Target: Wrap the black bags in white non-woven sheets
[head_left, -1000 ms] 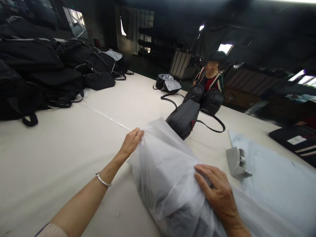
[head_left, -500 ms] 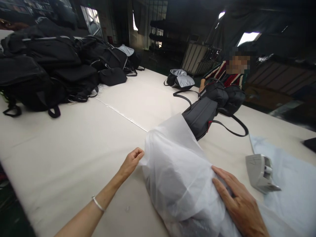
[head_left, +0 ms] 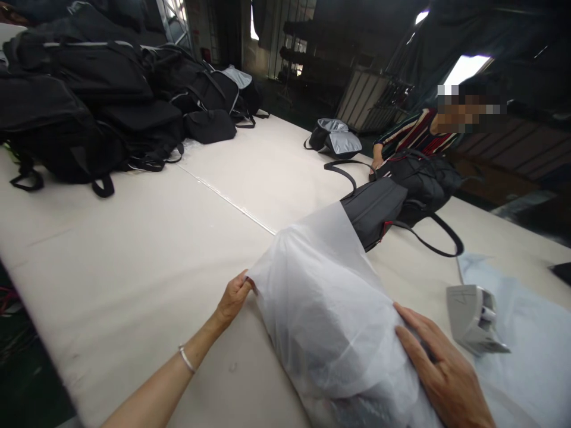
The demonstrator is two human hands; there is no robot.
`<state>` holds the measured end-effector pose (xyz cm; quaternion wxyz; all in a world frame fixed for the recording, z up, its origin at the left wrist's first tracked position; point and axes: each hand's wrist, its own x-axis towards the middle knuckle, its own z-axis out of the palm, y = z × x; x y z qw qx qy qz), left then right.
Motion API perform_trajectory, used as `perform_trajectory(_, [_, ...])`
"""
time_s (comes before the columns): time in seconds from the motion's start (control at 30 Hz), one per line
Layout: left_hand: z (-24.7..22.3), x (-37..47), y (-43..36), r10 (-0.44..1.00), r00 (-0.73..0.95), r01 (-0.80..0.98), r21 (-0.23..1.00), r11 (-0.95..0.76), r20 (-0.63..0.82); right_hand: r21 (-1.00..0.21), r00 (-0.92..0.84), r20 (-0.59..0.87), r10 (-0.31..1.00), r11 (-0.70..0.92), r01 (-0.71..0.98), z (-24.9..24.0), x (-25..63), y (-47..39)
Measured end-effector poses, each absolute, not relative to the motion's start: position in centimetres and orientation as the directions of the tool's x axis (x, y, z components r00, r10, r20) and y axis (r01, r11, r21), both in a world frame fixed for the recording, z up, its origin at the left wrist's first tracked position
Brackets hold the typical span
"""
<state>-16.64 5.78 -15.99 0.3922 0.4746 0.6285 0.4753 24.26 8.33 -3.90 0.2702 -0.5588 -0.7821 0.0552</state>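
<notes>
A translucent plastic bag (head_left: 330, 315) lies over a bulky dark item in front of me, whose details are blurred by the film. My left hand (head_left: 234, 297) pinches the left edge of the plastic between closed fingers and draws it out taut. On the right side of the bag, my right hand (head_left: 441, 362) rests with its fingers stretched out and apart, pressing against the plastic. Just past the far edge of the plastic lies a black bag with handles (head_left: 377, 205), partly overlapped by the film.
Black bags (head_left: 89, 113) are piled at the table's far left. A small silver-lined bag (head_left: 336, 139) stands at the far edge. A grey tape dispenser (head_left: 473, 318) sits on pale blue plastic sheets (head_left: 530, 321) at right. Across the table (head_left: 147, 255) stands another person (head_left: 413, 131).
My left hand has pulled the plastic edge outward to the left, stretching it. My right hand stays on the bag. The other person has shifted the dark bags before them, and the view has turned slightly.
</notes>
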Motion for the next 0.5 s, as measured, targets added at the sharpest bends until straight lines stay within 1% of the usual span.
perform_trajectory(0.1, [-16.6,-18.7,6.4,0.952,-0.294,0.241,0.957,0.163,-0.088,-0.395,-0.225,0.366,0.903,0.37,0.841,-3.9,24.4,8.4])
perform_trajectory(0.2, [-17.1,-21.3,5.9,0.931,-0.342,0.299,0.925,0.236,-0.128,-0.423,-0.225,0.354,0.908,0.37,0.828,-3.5,24.1,8.1])
perform_trajectory(0.3, [-15.6,-23.3,5.8,0.856,-0.506,0.365,0.872,0.326,-0.108,-0.483,-0.202,0.306,0.931,0.334,0.81,-3.0,23.4,7.8])
perform_trajectory(0.33, [-14.3,-23.3,6.0,0.826,-0.561,0.394,0.859,0.328,-0.057,-0.506,-0.191,0.29,0.938,0.32,0.801,-2.9,23.2,7.8])
perform_trajectory(0.37, [-12.6,-22.9,6.4,0.812,-0.583,0.45,0.848,0.281,0.04,-0.529,-0.183,0.276,0.944,0.308,0.791,-2.8,23.0,7.8])
perform_trajectory(0.4, [-10.4,-21.8,6.9,0.817,-0.552,0.523,0.832,0.185,0.165,-0.55,-0.177,0.265,0.948,0.3,0.78,-2.8,22.9,7.8])
perform_trajectory(0.43, [-8.1,-20.1,7.4,0.836,-0.424,0.627,0.779,-0.007,0.349,-0.567,-0.173,0.255,0.951,0.292,0.77,-2.8,22.8,7.8])
perform_trajectory(0.47, [-5.8,-17.7,7.9,0.825,-0.194,0.693,0.669,-0.267,0.53,-0.581,-0.169,0.249,0.954,0.287,0.761,-2.8,22.7,7.8])
perform_trajectory(0.5, [-3.6,-14.8,8.4,0.762,0.117,0.647,0.534,-0.545,0.637,-0.591,-0.169,0.245,0.955,0.285,0.754,-2.8,22.7,7.8])
